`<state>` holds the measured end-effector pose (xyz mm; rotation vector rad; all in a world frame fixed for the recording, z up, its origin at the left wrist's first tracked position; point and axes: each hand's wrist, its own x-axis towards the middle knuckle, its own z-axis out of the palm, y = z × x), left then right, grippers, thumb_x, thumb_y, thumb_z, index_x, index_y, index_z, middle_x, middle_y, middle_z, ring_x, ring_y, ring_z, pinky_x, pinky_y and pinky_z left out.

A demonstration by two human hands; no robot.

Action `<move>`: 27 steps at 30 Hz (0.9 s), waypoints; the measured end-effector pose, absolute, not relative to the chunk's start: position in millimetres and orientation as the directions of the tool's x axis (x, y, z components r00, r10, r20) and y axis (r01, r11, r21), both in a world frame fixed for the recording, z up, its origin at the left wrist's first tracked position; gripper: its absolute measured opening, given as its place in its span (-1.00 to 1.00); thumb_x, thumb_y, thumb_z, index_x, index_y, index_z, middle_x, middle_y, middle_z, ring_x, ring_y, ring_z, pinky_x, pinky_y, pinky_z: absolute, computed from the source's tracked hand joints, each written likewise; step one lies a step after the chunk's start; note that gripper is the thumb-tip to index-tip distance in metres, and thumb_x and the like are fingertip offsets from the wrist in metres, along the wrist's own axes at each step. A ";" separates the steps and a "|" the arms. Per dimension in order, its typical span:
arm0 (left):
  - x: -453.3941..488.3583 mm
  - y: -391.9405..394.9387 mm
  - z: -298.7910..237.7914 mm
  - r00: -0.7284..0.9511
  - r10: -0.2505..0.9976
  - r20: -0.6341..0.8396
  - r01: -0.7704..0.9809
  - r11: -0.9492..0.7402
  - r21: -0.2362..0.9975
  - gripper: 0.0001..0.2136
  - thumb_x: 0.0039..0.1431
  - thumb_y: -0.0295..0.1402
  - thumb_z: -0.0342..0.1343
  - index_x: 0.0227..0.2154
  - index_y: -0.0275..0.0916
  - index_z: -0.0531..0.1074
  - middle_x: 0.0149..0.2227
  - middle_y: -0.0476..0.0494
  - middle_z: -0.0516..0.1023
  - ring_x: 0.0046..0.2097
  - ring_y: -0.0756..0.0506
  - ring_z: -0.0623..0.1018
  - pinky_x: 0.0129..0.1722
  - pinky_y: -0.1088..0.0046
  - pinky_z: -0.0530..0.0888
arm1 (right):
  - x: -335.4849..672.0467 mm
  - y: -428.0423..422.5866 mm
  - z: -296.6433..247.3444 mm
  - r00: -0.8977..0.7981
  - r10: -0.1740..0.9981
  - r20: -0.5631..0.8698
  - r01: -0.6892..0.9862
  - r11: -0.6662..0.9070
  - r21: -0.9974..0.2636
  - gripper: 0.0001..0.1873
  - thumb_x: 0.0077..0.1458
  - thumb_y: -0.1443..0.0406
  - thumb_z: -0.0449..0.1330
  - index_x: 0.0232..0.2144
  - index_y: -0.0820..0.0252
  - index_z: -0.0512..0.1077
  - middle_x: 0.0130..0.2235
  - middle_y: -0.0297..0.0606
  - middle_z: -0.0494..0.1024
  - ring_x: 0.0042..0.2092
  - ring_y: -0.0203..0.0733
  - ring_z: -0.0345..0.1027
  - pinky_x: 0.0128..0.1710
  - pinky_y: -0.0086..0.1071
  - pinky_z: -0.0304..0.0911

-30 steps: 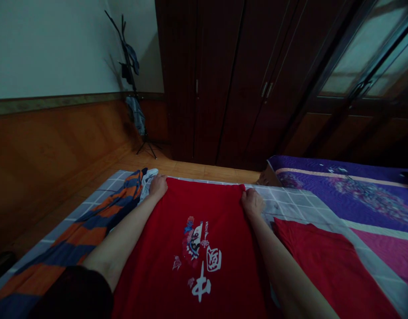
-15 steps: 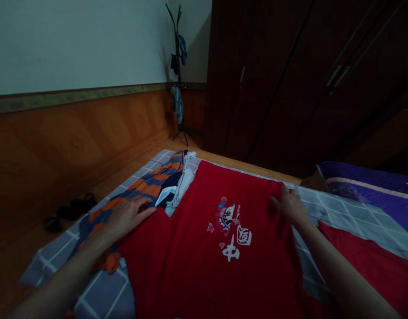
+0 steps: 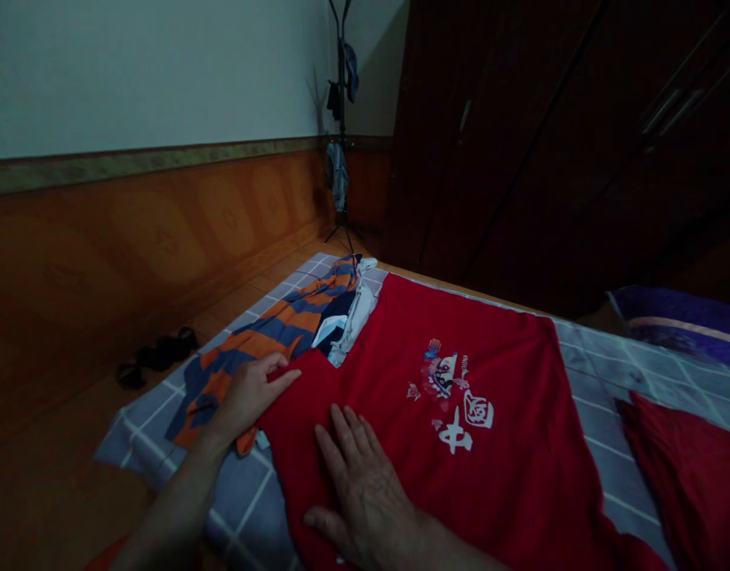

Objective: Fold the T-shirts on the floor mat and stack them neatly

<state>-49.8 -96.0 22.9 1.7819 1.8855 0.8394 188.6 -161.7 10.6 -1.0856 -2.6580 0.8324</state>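
A red T-shirt (image 3: 508, 373) lies spread out on the grey checked bed cover, its printed side up, with white characters and a colourful picture. My left hand (image 3: 251, 396) is at the edge of its left sleeve, fingers closed on the cloth there. Flat on the shirt beside that sleeve rests my right hand (image 3: 368, 484), open with its fingers stretched out and holding nothing. Just beyond my left hand, an orange and blue striped garment (image 3: 263, 333) and a pale grey garment (image 3: 359, 313) lie in a loose heap.
More red cloth (image 3: 698, 476) lies on the checked bed cover (image 3: 608, 440) at the right. A purple bundle (image 3: 686, 321) is behind it. Dark shoes (image 3: 163, 353) stand on the floor at left. A coat rack (image 3: 341, 119) and dark wardrobe (image 3: 508, 135) are at the back.
My right hand has moved from the shirt's far right edge to lie flat near the left sleeve. My left hand stays by the sleeve. The view has turned slightly left.
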 end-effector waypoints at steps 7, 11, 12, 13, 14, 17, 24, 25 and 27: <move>-78.4 -100.3 17.5 -0.219 0.976 0.001 0.391 0.087 0.916 -0.68 0.03 -0.06 0.15 -0.48 -0.23 0.31 -0.54 0.04 0.43 -0.54 0.01 0.41 -0.57 0.56 0.27 | 192.3 -156.3 2.0 -0.762 0.645 -0.058 0.581 0.640 -0.503 -0.15 0.13 -0.06 0.06 0.32 0.13 -0.14 0.35 -0.06 -0.36 0.33 0.07 -0.59 0.28 0.04 -0.38; -77.2 -100.5 15.2 -0.103 0.994 -0.041 0.494 0.087 0.865 -0.68 0.04 -0.06 0.14 -0.37 -0.24 0.37 -0.43 -0.02 0.49 -0.42 -0.05 0.49 -0.50 0.53 0.37 | 194.0 -156.2 4.3 -0.768 0.637 -0.064 0.576 0.645 -0.502 -0.14 0.13 -0.08 0.05 0.32 0.15 -0.13 0.35 -0.04 -0.35 0.33 0.06 -0.58 0.28 0.03 -0.39; -76.1 -101.0 14.9 -0.091 0.995 -0.048 0.512 0.088 0.854 -0.67 0.02 -0.07 0.16 -0.33 -0.24 0.37 -0.39 -0.03 0.51 -0.39 -0.06 0.51 -0.47 0.51 0.39 | 193.9 -156.1 5.3 -0.777 0.626 -0.066 0.567 0.650 -0.506 -0.15 0.13 -0.08 0.05 0.31 0.15 -0.12 0.35 -0.04 -0.34 0.34 0.06 -0.57 0.28 0.03 -0.39; -74.7 -101.8 15.1 -0.090 0.995 -0.054 0.524 0.093 0.847 -0.66 0.00 -0.08 0.17 -0.30 -0.24 0.37 -0.37 -0.05 0.51 -0.36 -0.08 0.52 -0.45 0.49 0.41 | 193.6 -155.9 6.5 -0.786 0.615 -0.065 0.557 0.657 -0.508 -0.16 0.14 -0.07 0.05 0.31 0.16 -0.11 0.35 -0.04 -0.33 0.34 0.06 -0.56 0.28 0.03 -0.39; -73.0 -103.0 16.2 -0.098 0.994 -0.055 0.523 0.098 0.847 -0.65 -0.01 -0.09 0.18 -0.28 -0.23 0.36 -0.36 -0.05 0.52 -0.35 -0.09 0.52 -0.44 0.48 0.42 | 193.3 -155.8 7.8 -0.793 0.607 -0.061 0.548 0.665 -0.508 -0.16 0.14 -0.06 0.06 0.31 0.16 -0.12 0.35 -0.05 -0.32 0.34 0.06 -0.55 0.29 0.03 -0.39; -64.4 -109.0 26.5 -0.147 0.988 -0.038 0.459 0.103 0.882 -0.65 -0.04 -0.10 0.19 -0.28 -0.23 0.33 -0.35 -0.06 0.52 -0.36 -0.09 0.53 -0.42 0.45 0.44 | 192.5 -155.4 11.5 -0.820 0.571 -0.035 0.509 0.700 -0.500 -0.18 0.15 0.02 0.10 0.31 0.16 -0.11 0.35 -0.08 -0.31 0.34 0.04 -0.52 0.29 0.00 -0.39; -16.5 -123.9 72.8 -0.060 0.996 0.073 0.438 -0.040 0.898 -0.74 -0.05 -0.20 0.18 -0.30 -0.20 0.37 -0.45 0.03 0.44 -0.41 -0.03 0.47 -0.40 0.48 0.42 | 195.1 -156.0 17.6 -0.837 0.547 0.021 0.459 0.722 -0.517 -0.27 0.20 -0.06 -0.06 0.27 0.25 0.05 0.34 -0.01 -0.17 0.34 0.03 -0.36 0.29 -0.03 -0.35; -6.1 -125.5 75.9 -0.020 0.996 0.092 0.468 -0.072 0.881 -0.75 -0.04 -0.21 0.17 -0.30 -0.20 0.39 -0.45 0.03 0.43 -0.40 -0.03 0.46 -0.38 0.47 0.42 | 195.4 -156.1 17.4 -0.837 0.547 0.032 0.458 0.731 -0.506 -0.26 0.21 -0.06 -0.07 0.26 0.27 0.05 0.34 0.02 -0.14 0.34 0.03 -0.34 0.29 -0.03 -0.34; 15.1 -129.1 76.8 0.101 0.991 0.089 0.539 -0.130 0.832 -0.78 -0.01 -0.25 0.14 -0.27 -0.19 0.43 -0.43 0.02 0.43 -0.37 -0.03 0.45 -0.33 0.46 0.42 | 195.3 -156.5 14.9 -0.838 0.541 0.064 0.452 0.756 -0.473 -0.27 0.20 -0.06 -0.05 0.25 0.30 0.08 0.32 0.05 -0.06 0.33 0.03 -0.29 0.28 -0.04 -0.32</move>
